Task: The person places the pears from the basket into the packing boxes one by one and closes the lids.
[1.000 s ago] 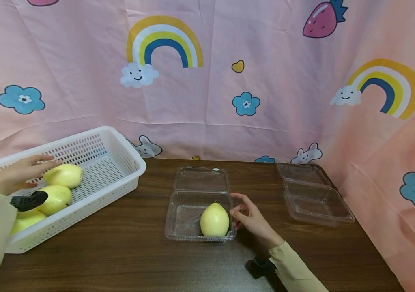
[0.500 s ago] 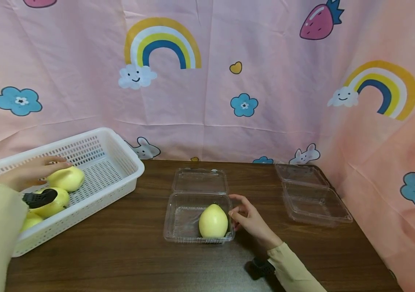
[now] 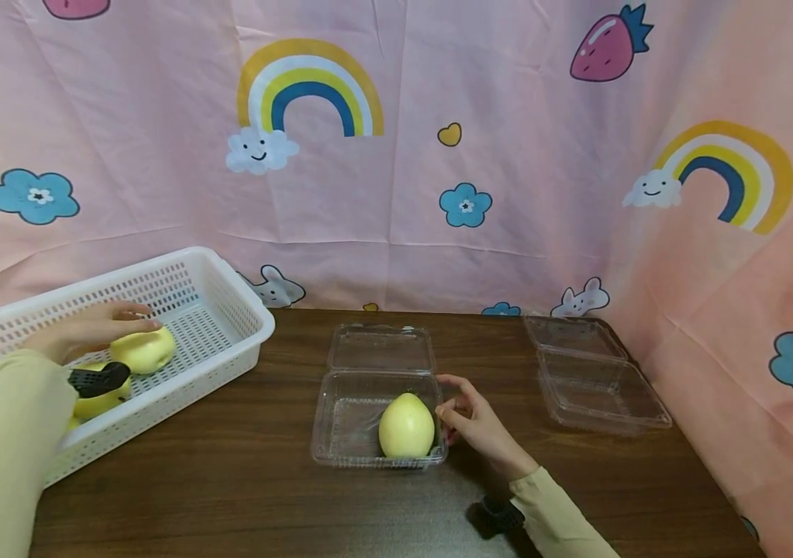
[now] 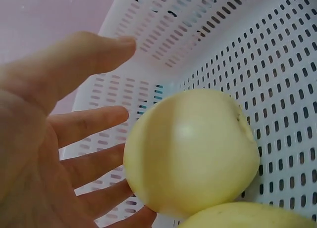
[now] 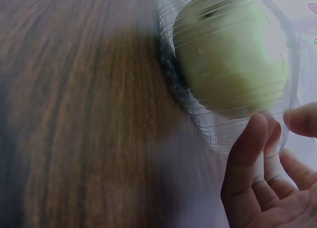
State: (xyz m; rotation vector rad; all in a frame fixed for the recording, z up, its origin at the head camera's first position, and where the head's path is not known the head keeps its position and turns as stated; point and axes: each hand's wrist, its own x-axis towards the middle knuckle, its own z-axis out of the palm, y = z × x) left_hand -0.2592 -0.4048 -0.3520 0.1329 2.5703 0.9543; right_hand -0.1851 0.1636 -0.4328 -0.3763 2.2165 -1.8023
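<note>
Left hand (image 3: 89,329) and the pale yellow fruit (image 3: 145,355) it touches have shifted rightward within the basket since a second ago, toward the open container (image 3: 347,426); the container itself keeps its place. All positions below taken from that container. Pink printed curtain (image 3: 382,256) behind it, wrapping round to its right. Brown table (image 3: 249,496) beneath; wood shows broadly on its near side, narrower toward the basket, with the far edge just beyond its folded-back lid. White basket (image 3: 229,376) to its left, well apart, rim raised; perforated floor shows between the touched fruit and the basket wall nearest the container. Second clear container (image 3: 598,391) to its right, also open, a strip of wood between. Left hand, left of the landmark, has fingers spread and nearly straight, fingertips against the fruit's side, thumb off it, no grasp. Right hand (image 3: 483,430), just at its right rim, fingers curled, thumb and fingertips pinching that edge. One fruit (image 3: 406,428) sits upright inside it, near the right wall. More fruits (image 3: 99,404) in the basket, partly hidden by sleeve and black wrist device (image 3: 99,378).
</note>
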